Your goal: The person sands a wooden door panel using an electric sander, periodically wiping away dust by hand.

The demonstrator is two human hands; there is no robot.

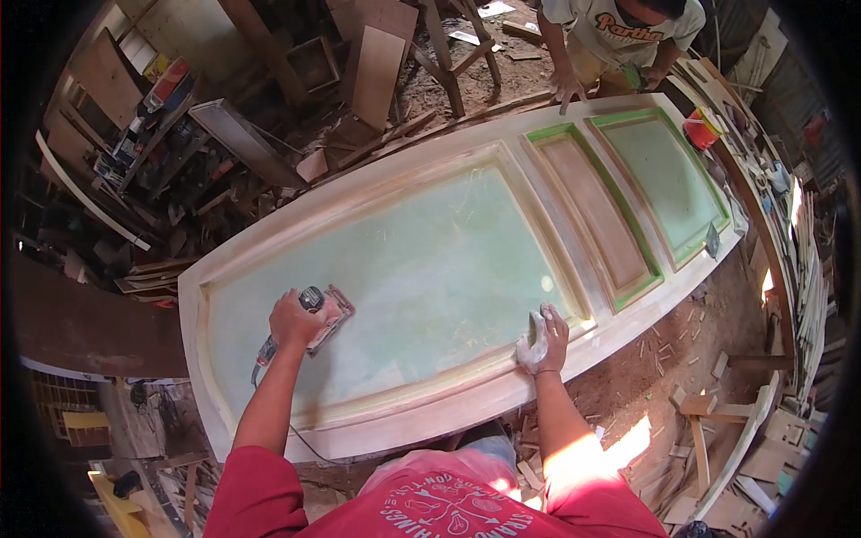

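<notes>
A large panelled wooden door (pixel 260 238) lies flat in front of me, with a wide pale green panel framed by raised moulding. My left hand (pixel 294 317) is closed around the body of an electric sander (pixel 334 316), whose base rests on the left part of that panel. A power cord (pixel 305 441) trails from the tool over the near edge. On the near right moulding lies my right hand (pixel 547 342), fingers stretched out. Its thumb side looks coated white; whether a thin thing lies under it, I cannot tell.
Across the far right end, a co-worker (pixel 619 40) leans with one hand on the door edge. A red pot (pixel 701 130) and a putty knife (pixel 713 240) sit near that end. Scrap timber (pixel 381 81) and a cluttered tool shelf (pixel 134 134) stand beyond; shavings cover the ground.
</notes>
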